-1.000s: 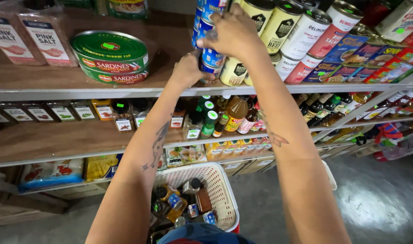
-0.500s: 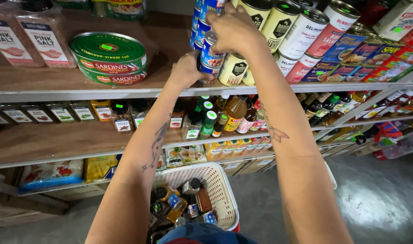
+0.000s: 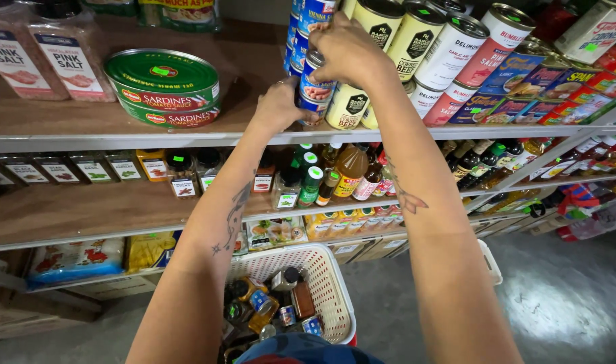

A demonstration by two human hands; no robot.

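Both my hands are raised to the top shelf [image 3: 119,138] at a column of small blue cans [image 3: 314,81]. My right hand [image 3: 348,50] is clamped over the top of one can in that column, fingers wrapped down its far side and thumb toward me, so it grasps the can from above. My left hand [image 3: 277,104] sits lower and just to the left, its fingers pressed against the bottom can of the column, steadying it; I cannot tell whether that hand grips fully around the can. The column stands near the front edge of the shelf, touching cream-coloured tall cans [image 3: 348,108] on its right. Further right, more tall cans [image 3: 449,50] lie stacked on their sides. To the left, well apart from my hands, two oval green fish tins [image 3: 163,84] are stacked one on the other, with salt packets [image 3: 48,57] beyond them. The shelf below carries bottles [image 3: 348,172] and spice jars [image 3: 180,172]. Under my forearms stands a white basket [image 3: 328,269] holding small jars and packets.
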